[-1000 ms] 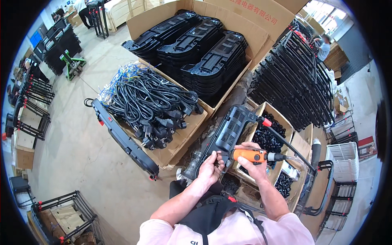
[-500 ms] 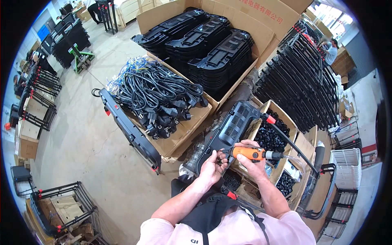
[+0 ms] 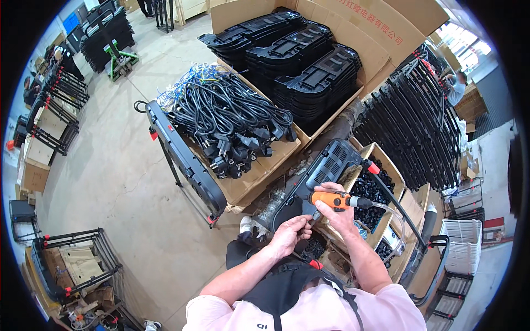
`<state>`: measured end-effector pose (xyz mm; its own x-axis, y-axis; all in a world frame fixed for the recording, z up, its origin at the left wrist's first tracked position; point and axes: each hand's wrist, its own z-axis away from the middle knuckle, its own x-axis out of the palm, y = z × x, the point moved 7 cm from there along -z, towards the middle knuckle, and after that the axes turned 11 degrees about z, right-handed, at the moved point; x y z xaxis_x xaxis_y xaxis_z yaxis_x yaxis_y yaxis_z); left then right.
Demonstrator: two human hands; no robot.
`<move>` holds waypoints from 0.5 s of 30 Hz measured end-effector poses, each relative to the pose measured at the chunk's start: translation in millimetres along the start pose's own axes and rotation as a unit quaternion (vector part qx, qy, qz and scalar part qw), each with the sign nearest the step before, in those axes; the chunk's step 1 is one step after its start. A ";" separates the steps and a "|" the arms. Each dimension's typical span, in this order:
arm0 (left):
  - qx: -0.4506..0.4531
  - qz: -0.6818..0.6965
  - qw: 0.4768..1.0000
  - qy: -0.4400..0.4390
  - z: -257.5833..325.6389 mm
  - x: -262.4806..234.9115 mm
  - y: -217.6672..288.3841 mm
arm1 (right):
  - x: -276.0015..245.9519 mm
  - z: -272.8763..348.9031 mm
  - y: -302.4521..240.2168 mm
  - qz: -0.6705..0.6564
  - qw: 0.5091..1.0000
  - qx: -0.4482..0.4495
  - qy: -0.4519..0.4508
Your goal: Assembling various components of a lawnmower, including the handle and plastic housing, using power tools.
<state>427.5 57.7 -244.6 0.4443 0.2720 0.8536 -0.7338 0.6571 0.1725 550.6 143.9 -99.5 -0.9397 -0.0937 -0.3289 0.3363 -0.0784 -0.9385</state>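
My right hand [image 3: 339,216] is wrapped round an orange power screwdriver [image 3: 327,198], with a clear hose [image 3: 395,212] at its dark rear end. Close to the driver's front, my left hand [image 3: 288,237] is closed in a pinch; what its fingers hold is too small to make out. Both hands are over the lower end of a long black plastic housing [image 3: 327,171] with vent slots, on a frame with red-banded black tubes [image 3: 387,185]. The driver's tip is hard to see against the dark housing.
Small black parts [image 3: 361,185] fill a wooden bin right of the housing. Black power cords [image 3: 226,113] with plugs lie heaped on a carton to the left. Behind, stacked black plastic shells [image 3: 314,80] fill a big cardboard box [image 3: 353,25]. Black frames [image 3: 411,124] stand stacked at right.
The whole view has shifted, so the boxes and housing appear farther right. My left hand has moved slightly down from the housing, its fingers now pinched. The driver stays in my right hand.
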 end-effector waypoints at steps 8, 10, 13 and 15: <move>-0.014 0.024 0.999 0.037 11.7 -11.3 3.8 | 5.7 -0.7 -6.0 0.015 1.000 0.003 -0.022; -0.013 0.019 0.999 0.040 12.4 -12.3 4.5 | 6.7 -2.0 -6.2 0.021 0.999 -0.005 -0.027; -0.017 0.012 0.999 0.040 11.8 -13.5 4.0 | 11.3 -4.3 -6.9 0.021 0.999 -0.021 -0.033; -0.015 0.025 0.999 0.041 9.3 -15.7 3.7 | 14.3 -7.8 -6.7 0.016 0.999 -0.030 -0.035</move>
<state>413.0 49.3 -252.7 0.4492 0.3612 0.8171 -0.7408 0.6619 0.1146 534.3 150.9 -98.8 -0.9212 -0.1641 -0.3527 0.3598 -0.0145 -0.9329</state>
